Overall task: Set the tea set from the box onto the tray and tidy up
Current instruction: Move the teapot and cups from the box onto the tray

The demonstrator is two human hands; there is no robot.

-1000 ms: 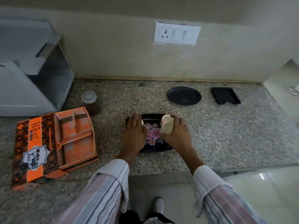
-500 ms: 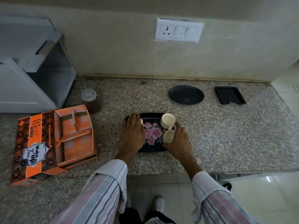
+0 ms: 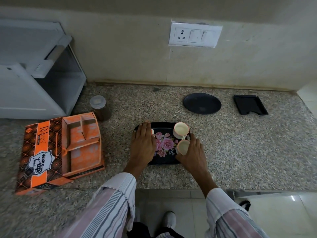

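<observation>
Now placing step: right hand [image 3: 192,154] grips cup [image 3: 183,147] at tray [image 3: 163,126] right edge, nearer than upright cup [image 3: 181,130]. Left hand [image 3: 143,143] flat over tray's left side. Box [image 3: 58,152] left of tray, compartments look emptied. Next, likely: release cup, close box.

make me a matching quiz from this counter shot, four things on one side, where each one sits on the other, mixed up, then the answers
Things:
1. far cup
2. jar
3. round black plate
4. orange box

Places:
A. on the counter, between the floral tray and the small black tray
B. on the floral tray, at its far right corner
C. at the left of the counter, open, compartments empty
D. just beyond the box, by the white cabinet

Pairs: 1-B, 2-D, 3-A, 4-C
</observation>
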